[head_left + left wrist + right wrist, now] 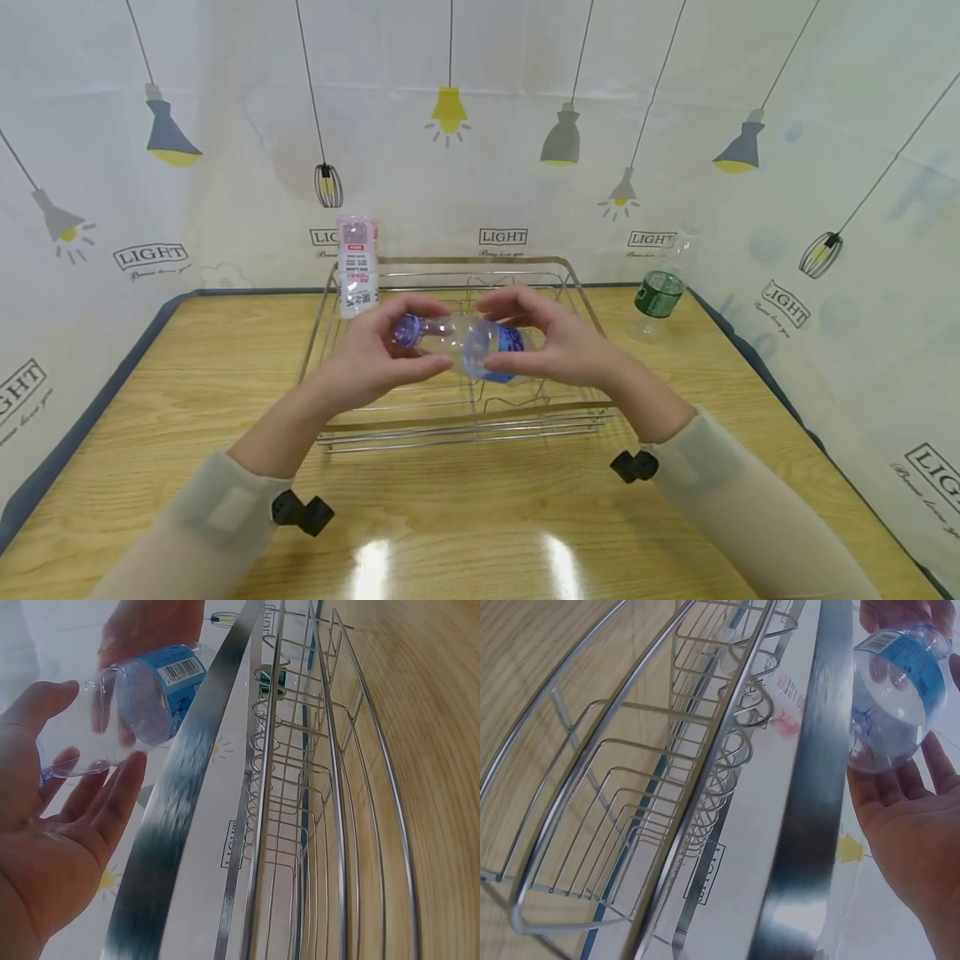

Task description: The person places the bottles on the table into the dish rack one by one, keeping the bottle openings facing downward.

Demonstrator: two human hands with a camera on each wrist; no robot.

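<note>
A clear plastic bottle (453,335) with a blue label and a purple cap (407,331) lies sideways between both hands, above the wire rack (465,417). My left hand (367,350) holds its neck end, the cap pointing left. Around the labelled base end, my right hand (573,346) has its thumb in front and its fingers behind. The left wrist view shows the barcode on the label (180,671), with the left thumb and fingers curved about the clear upper part. In the right wrist view, the bottle's base (889,720) rests against the right fingers.
At the rack's back left stands a pink and white bottle (358,271). An empty clear bottle with a green label (660,294) stands on the wooden table (480,508) at the back right. A lamp-patterned sheet (405,192) encloses the table's back and sides.
</note>
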